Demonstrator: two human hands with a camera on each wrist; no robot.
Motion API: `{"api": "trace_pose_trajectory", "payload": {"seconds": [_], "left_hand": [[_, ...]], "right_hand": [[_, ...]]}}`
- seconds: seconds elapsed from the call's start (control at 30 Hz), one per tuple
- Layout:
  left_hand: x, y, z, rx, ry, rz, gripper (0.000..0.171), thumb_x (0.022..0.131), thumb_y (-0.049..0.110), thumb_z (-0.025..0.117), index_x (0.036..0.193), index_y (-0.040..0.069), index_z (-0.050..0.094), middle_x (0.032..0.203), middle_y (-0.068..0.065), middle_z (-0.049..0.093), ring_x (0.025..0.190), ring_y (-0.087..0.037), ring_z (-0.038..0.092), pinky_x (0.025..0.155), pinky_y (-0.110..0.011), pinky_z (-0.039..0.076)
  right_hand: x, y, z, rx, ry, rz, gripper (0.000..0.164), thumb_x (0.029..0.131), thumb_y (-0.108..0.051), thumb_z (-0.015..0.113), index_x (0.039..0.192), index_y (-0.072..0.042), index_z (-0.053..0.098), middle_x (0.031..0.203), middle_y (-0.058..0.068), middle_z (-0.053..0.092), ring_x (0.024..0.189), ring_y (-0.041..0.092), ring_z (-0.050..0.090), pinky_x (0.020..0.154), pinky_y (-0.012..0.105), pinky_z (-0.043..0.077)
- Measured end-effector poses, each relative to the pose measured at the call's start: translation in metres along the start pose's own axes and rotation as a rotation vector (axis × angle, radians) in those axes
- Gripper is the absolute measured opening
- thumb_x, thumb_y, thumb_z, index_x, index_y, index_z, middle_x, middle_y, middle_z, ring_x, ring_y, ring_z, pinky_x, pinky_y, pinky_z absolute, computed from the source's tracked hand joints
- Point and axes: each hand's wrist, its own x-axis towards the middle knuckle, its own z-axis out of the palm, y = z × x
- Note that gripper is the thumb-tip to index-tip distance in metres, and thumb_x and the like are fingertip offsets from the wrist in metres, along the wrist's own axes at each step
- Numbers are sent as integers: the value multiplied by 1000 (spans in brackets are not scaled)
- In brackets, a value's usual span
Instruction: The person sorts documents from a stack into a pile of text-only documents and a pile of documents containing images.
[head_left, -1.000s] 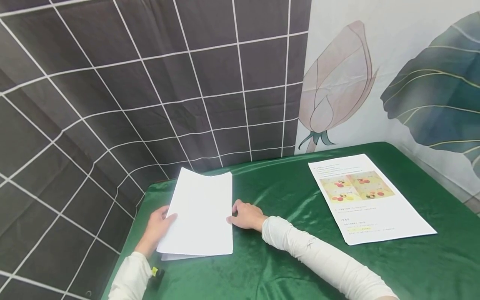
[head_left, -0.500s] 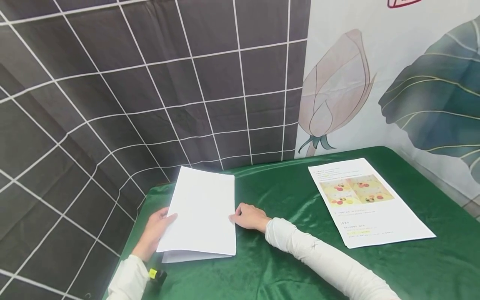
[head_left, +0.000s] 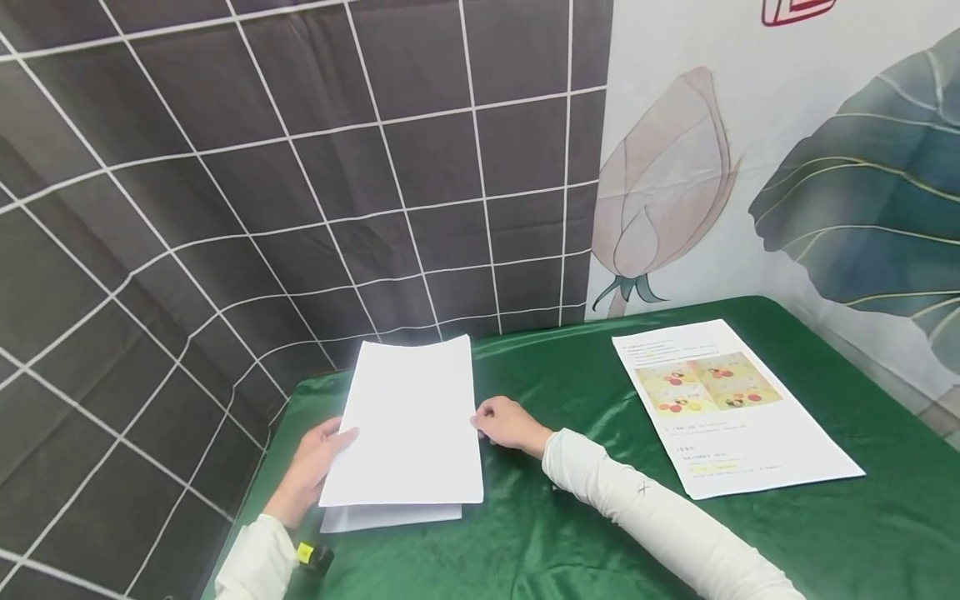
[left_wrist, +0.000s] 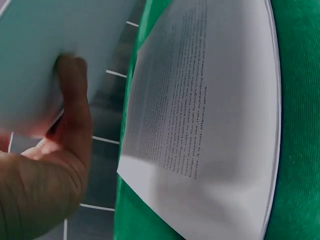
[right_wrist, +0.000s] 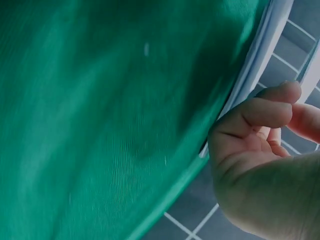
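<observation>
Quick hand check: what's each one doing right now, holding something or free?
Left hand: holding the raised white paper by its left edge.
Right hand: pinching the same paper at its right edge.

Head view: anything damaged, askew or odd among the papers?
Nothing looks damaged. The upper paper looks askew over the lower sheet, jutting past it at right, probably because the left hand holds it raised.

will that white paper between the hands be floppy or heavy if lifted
The white paper will probably flop: its far edge dips slightly between the corners. It's likely light, since the left hand and right hand hold it only at its sides. Its smooth-looking face could also make it slippery.
</observation>
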Motion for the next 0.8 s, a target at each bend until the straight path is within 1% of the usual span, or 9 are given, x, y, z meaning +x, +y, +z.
{"api": "trace_pose_trajectory", "payload": {"seconds": [0.07, 0.1, 0.17, 0.27, 0.33, 0.4, 0.6, 0.7, 0.8], "left_hand": [[-1, 0, 1, 68, 18, 15, 62, 94, 33, 57, 138, -5, 37, 128, -26, 53, 111, -33, 56, 93, -44, 46], [-1, -1, 2, 99, 25, 22, 62, 94, 34, 57, 138, -6, 38, 131, -27, 50, 115, -34, 53, 95, -45, 44], [-1, -1, 4, 124, 37, 27, 61, 94, 35, 57, 135, -6, 41, 132, -27, 49, 116, -34, 51, 95, -43, 44], [0, -1, 9, 118, 47, 23, 55, 94, 31, 57, 132, -6, 45, 125, -25, 54, 103, -27, 58, 83, -35, 50], [1, 0, 12, 119, 53, 22, 51, 93, 29, 58, 129, -6, 49, 118, -22, 60, 93, -22, 60, 75, -32, 50], [2, 2, 15, 134, 50, 24, 48, 92, 27, 60, 126, -6, 52, 112, -19, 63, 87, -18, 61, 72, -30, 50], [9, 9, 28, 201, 30, 14, 42, 86, 27, 67, 116, -3, 61, 99, -10, 67, 81, -17, 62, 68, -31, 48], [13, 12, 36, 213, 15, 14, 39, 84, 25, 69, 112, -2, 63, 89, -7, 67, 76, -17, 61, 65, -31, 47], [17, 15, 43, 214, -7, 32, 35, 83, 22, 70, 109, -1, 65, 82, -5, 67, 72, -17, 61, 63, -31, 46]], "right_hand": [[0, -1, -4, -34, 19, 8, 24, 96, -22, 53, 78, -8, 63, 70, 4, 60, 57, 14, 50, 54, 29, 40], [0, 0, -6, -56, 27, 14, 24, 96, -23, 53, 79, -9, 63, 70, 3, 60, 58, 14, 50, 54, 30, 40], [0, 1, -9, -103, 45, 20, 23, 95, -24, 53, 80, -10, 63, 71, 2, 60, 60, 15, 50, 55, 30, 39], [-3, 3, -15, -159, 65, 35, 21, 95, -25, 54, 83, -12, 64, 72, -2, 60, 64, 14, 51, 57, 31, 39], [-4, 3, -20, -175, 74, 37, 20, 95, -26, 54, 85, -12, 65, 73, -3, 61, 65, 14, 52, 58, 31, 39], [-7, 4, -27, -181, 87, 46, 19, 95, -26, 55, 87, -12, 66, 73, -3, 60, 64, 14, 53, 58, 31, 39], [-15, 6, -52, -202, 110, 62, 20, 95, -27, 56, 84, -13, 65, 71, 2, 61, 59, 15, 55, 54, 31, 40], [-20, 7, -61, -216, 105, 72, 20, 95, -27, 56, 85, -12, 65, 71, 2, 62, 58, 13, 58, 54, 31, 42], [-26, 9, -68, -230, 108, 84, 19, 95, -27, 56, 87, -12, 65, 72, 1, 62, 59, 12, 59, 56, 31, 43]]}}
